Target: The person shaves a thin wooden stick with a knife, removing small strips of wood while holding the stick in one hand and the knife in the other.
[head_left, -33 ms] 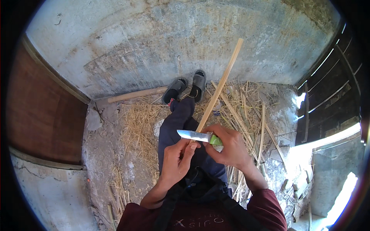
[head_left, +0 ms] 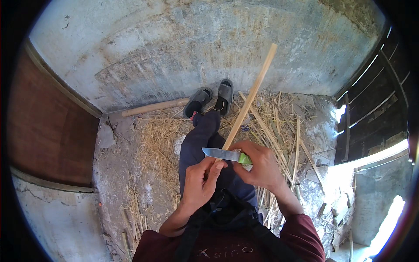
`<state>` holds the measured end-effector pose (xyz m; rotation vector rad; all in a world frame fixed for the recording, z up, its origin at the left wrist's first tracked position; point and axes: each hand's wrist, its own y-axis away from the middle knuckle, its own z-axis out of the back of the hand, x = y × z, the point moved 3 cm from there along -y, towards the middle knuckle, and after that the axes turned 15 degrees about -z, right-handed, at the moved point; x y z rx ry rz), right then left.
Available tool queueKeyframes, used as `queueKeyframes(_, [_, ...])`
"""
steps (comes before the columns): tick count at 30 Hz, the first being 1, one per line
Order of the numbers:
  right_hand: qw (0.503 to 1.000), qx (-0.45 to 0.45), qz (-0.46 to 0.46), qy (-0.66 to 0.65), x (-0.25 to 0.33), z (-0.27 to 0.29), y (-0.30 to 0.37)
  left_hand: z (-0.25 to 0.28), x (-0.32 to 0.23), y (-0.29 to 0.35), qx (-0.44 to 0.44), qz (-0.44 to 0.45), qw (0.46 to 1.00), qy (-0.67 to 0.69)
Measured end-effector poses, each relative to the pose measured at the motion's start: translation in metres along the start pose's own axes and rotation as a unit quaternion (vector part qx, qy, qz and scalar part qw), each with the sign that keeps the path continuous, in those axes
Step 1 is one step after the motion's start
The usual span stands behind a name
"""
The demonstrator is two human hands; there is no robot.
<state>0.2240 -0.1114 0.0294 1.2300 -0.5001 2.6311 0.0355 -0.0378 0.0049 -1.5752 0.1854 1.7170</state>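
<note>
My left hand (head_left: 200, 180) pinches the near end of a long, pale bamboo strip (head_left: 249, 98) between thumb and fingers. The strip slants away from me, up and to the right, over my legs. My right hand (head_left: 261, 165) is closed round the green handle of a knife (head_left: 221, 154). Its blade points left and lies across the strip just beyond my left fingertips. The fingers of the right hand partly hide the handle, and the strip's near end is mostly covered by the left hand.
Pale shavings (head_left: 159, 144) litter the floor round my legs. Several long split strips (head_left: 297, 146) lie to the right. A thick pole (head_left: 155, 107) rests along the foot of the concrete wall (head_left: 174, 52), beside my sandalled feet (head_left: 224, 94). A brown door panel (head_left: 56, 126) stands at the left.
The knife blade has shifted very slightly to the right, and the strip's far end has tipped a little to the right. My left hand stays in place.
</note>
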Motion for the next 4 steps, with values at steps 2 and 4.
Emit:
queueKeyframes(2, [1.0,-0.003,-0.017,0.021,-0.01,-0.003,-0.002,-0.001,-0.006,-0.004,0.007,-0.024,0.999,-0.038])
queueKeyframes(4, [0.998,-0.01,-0.04,0.042,-0.016,-0.004,-0.005,-0.002,-0.012,-0.009,0.017,-0.044,0.995,-0.088])
